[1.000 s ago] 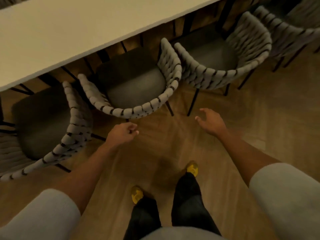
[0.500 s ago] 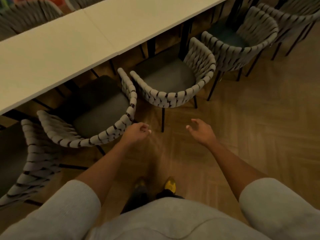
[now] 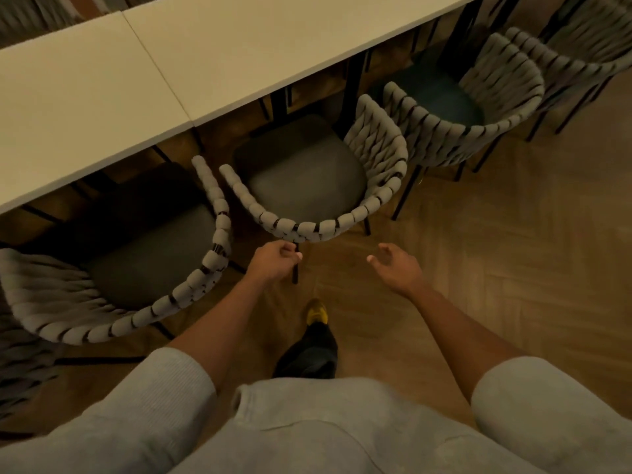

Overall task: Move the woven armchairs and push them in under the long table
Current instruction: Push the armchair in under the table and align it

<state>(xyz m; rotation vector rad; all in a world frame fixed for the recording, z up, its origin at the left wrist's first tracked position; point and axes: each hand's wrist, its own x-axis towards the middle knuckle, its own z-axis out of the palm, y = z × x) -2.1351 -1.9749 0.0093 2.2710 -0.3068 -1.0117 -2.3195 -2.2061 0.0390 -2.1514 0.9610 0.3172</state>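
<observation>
Woven armchairs (image 3: 307,229) on herringbone floor (image 3: 513,254)

The middle woven armchair (image 3: 318,230), earlier well ahead of the left hand (image 3: 273,263) and its curled fingers (image 3: 284,250), now has its back rim just beyond them. The neighbouring armchair (image 3: 222,222) sits farther to their left.

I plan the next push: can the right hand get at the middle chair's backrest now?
Probably yes. The right hand is open, and only bare floor shows between it and that backrest.
</observation>
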